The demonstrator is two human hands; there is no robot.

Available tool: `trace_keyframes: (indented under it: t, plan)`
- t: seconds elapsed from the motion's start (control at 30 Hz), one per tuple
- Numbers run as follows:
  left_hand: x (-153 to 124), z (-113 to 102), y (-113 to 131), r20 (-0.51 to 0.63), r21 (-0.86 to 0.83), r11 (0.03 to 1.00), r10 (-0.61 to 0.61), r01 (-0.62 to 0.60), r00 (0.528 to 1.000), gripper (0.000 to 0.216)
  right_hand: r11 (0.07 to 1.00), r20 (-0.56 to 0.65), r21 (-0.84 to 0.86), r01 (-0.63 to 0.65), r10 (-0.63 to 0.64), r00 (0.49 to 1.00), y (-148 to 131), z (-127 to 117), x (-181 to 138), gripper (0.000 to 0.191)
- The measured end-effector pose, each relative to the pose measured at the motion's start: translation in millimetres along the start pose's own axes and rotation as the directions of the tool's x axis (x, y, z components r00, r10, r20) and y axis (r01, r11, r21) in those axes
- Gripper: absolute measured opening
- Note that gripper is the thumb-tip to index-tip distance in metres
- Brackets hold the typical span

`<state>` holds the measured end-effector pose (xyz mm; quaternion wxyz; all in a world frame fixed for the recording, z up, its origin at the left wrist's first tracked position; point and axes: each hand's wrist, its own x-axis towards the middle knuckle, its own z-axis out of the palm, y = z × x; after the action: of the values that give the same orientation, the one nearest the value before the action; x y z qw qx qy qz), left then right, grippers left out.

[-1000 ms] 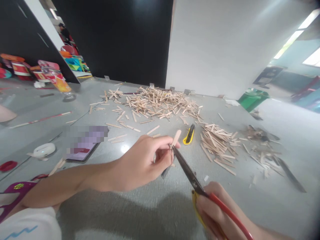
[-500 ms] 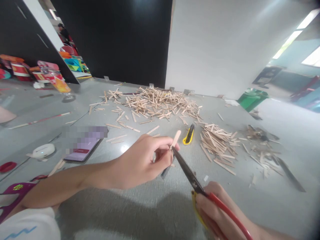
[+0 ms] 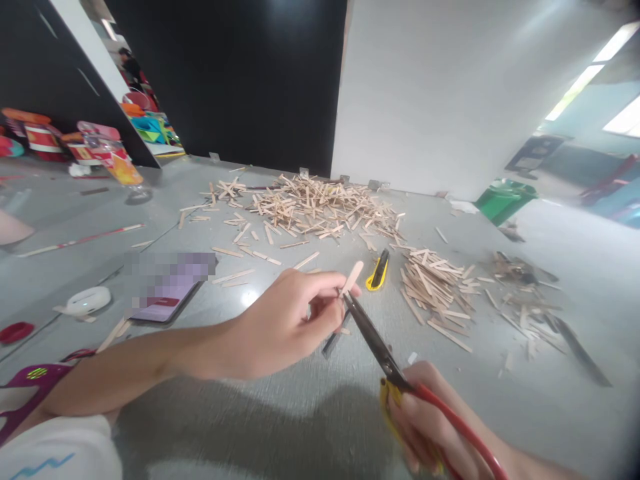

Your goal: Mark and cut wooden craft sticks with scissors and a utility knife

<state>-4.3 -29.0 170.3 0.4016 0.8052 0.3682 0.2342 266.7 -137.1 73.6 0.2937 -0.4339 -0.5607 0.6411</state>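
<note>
Pinched between the thumb and fingers of my left hand (image 3: 285, 320) is a short wooden stick (image 3: 353, 276) with a rounded end pointing up and away. My right hand (image 3: 435, 417) is closed around the red and yellow handles of a pair of scissors (image 3: 373, 333). The dark blades meet the stick at its lower end, right by my left fingertips. How far the blades are apart at the tip I cannot make out. A thin dark strip (image 3: 333, 343) lies on the table under my left hand. Just beyond the fingers rests a yellow and black utility knife (image 3: 378, 270).
A large heap of wooden sticks (image 3: 320, 207) spreads along the back panel. A smaller pile (image 3: 437, 287) and scraps (image 3: 525, 300) lie to the right. At left are a phone (image 3: 173, 293), a white earbud case (image 3: 89, 302), and a drink bottle (image 3: 120, 163). A green bin (image 3: 505, 200) stands beyond.
The yellow handle has swung slightly down and left as my right fingers loosen, parting the scissor handles a little more. My left hand and the stick stay almost in place.
</note>
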Motion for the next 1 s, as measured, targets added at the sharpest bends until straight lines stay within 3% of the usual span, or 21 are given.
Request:
trace_keyframes:
  t: [0.3,0.73,1.0]
  plan:
    - [2.0,-0.7,-0.5,-0.008,0.028,0.998,0.049,-0.049,0.999,0.024,0.973,-0.028,-0.161,-0.169,0.166,0.986,-27.2,8.6,5.6,0.071]
    - [2.5,0.0,-1.2,0.002,0.05,0.997,0.05,-0.05,0.999,0.019,0.971,-0.008,-0.215,-0.108,0.109,0.994,-32.1,8.7,5.9,0.077]
    - [5.2,1.3,-4.6,-0.034,0.087,0.988,0.128,-0.125,0.991,0.019,0.986,0.023,-0.153,-0.069,0.074,0.997,-28.8,6.4,5.4,0.076]
